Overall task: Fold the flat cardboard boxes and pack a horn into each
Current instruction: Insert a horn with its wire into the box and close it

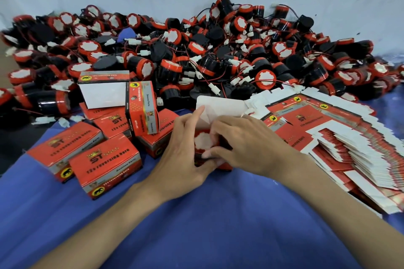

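Between my two hands stands a red cardboard box (220,108) with its white lid flap raised. A horn (204,141) with a red rim and white face sits inside it, face up. My left hand (181,148) grips the box's left side, thumb below and index finger up along the flap. My right hand (242,142) holds the right side, its fingers curled over the box's open top and its thumb at the front edge. Most of the box body is hidden by my hands.
A big heap of loose black and red horns (196,50) with wires fills the back of the blue cloth (196,225). Several closed red boxes (105,164) lie at the left. A fanned stack of flat boxes (341,137) lies at the right.
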The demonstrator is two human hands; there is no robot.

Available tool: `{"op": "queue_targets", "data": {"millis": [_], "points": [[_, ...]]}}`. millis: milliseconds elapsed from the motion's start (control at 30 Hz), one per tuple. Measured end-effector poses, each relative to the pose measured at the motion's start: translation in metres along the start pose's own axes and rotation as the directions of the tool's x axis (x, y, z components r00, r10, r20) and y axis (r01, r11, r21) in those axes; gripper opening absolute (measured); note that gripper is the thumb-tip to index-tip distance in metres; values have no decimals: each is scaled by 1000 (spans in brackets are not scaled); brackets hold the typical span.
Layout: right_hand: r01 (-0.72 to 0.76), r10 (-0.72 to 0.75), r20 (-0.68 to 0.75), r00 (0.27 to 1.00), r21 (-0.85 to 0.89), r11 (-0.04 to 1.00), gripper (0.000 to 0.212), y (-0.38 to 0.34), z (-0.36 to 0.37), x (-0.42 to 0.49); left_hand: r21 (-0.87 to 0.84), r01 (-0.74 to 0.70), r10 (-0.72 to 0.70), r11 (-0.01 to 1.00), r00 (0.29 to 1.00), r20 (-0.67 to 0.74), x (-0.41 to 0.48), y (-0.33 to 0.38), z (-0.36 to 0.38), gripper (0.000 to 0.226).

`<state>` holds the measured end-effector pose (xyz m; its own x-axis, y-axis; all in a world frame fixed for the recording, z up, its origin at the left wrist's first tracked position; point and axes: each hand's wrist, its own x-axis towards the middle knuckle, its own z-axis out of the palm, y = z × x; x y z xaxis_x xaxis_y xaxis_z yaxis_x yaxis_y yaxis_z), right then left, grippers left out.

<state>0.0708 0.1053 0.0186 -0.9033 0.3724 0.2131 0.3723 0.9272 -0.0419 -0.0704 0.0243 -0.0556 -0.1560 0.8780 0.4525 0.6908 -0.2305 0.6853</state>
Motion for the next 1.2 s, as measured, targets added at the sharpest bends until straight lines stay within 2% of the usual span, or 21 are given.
{"op": "queue_targets", "data": {"millis": [67, 233, 267, 300, 367, 400, 433, 467, 500, 533, 567, 600, 633, 667, 733, 800, 867, 933, 1067, 1200], "points": [[49, -48, 45, 998, -21, 999, 22, 3, -4, 0, -8, -6, 6, 1000, 1000, 2, 0, 2, 0, 94], [76, -81, 102, 992, 50, 996, 21, 7, -15, -2, -80, 12, -12, 997, 1000, -2, 0, 1, -2, 57], [43, -48, 65, 997, 74, 996, 20, 11, -18, -2, -66, 17, -17, 998, 1000, -8, 0, 0, -2, 54], [-1, 4, -32, 999, 102, 995, 18, 18, -21, -1, -59, 27, -28, 998, 1000, -10, 1, -1, -1, 55], [-76, 122, -320, 939, 155, 985, 13, 39, -28, 0, -73, 64, -65, 995, 998, -19, 2, 1, 0, 59], [-117, 176, -398, 900, 169, 979, 16, 49, -32, 0, -79, 76, -79, 994, 996, -29, 2, 1, 1, 61], [-179, 232, -382, 895, 171, 969, 25, 57, -34, 0, -85, 81, -85, 993, 996, -40, 1, 2, 2, 63], [-254, 293, -262, 919, 174, 951, 40, 64, -34, 0, -93, 80, -85, 993, 995, -53, 1, 3, 2, 64], [-334, 352, -71, 933, 188, 924, 53, 70, -32, -1, -100, 76, -82, 992, 995, -64, 1, 3, 3, 65], [-397, 380, 118, 917, 205, 895, 63, 73, -29, -2, -104, 72, -80, 992, 994, -73, 1, 4, 4, 65], [-440, 378, 269, 886, 234, 867, 65, 74, -27, -5, -107, 71, -80, 992, 993, -82, 1, 5, 4, 65], [-464, 359, 356, 863, 273, 843, 60, 76, -25, -7, -111, 72, -82, 991, 992, -93, 1, 7, 5, 65], [-468, 350, 374, 859, 295, 833, 51, 78, -26, -8, -116, 75, -87, 990, 991, -105, 2, 8, 5, 65], [-453, 346, 347, 872, 302, 839, 42, 80, -29, -8, -117, 76, -90, 990, 989, -119, 2, 8, 5, 65], [-386, 344, 181, 921, 315, 867, 26, 83, -39, -7, -110, 74, -89, 991, 986, -141, 2, 8, 6, 69], [-292, 338, -17, 941, 466, 835, 14, 75, -48, -6, -94, 76, -90, 993, 984, -155, 1, 9, 5, 73], [-165, 318, -149, 936, 613, 773, 9, 55, -50, -5, -80, 81, -93, 993, 982, -165, 1, 11, 5, 74], [-34, 209, -241, 948, 573, 819, 6, 30, -42, -2, -75, 76, -89, 994, 980, -177, 2, 12, 5, 75], [119, -7, -282, 959, 381, 917, 9, 2, -15, 5, -88, 57, -72, 994, 982, -175, 3, 14, 4, 81], [26, 9, -176, 984, 198, 980, 18, 0, 3, 8, -100, 37, -52, 994, 988, -147, 3, 13, 3, 90]]}}
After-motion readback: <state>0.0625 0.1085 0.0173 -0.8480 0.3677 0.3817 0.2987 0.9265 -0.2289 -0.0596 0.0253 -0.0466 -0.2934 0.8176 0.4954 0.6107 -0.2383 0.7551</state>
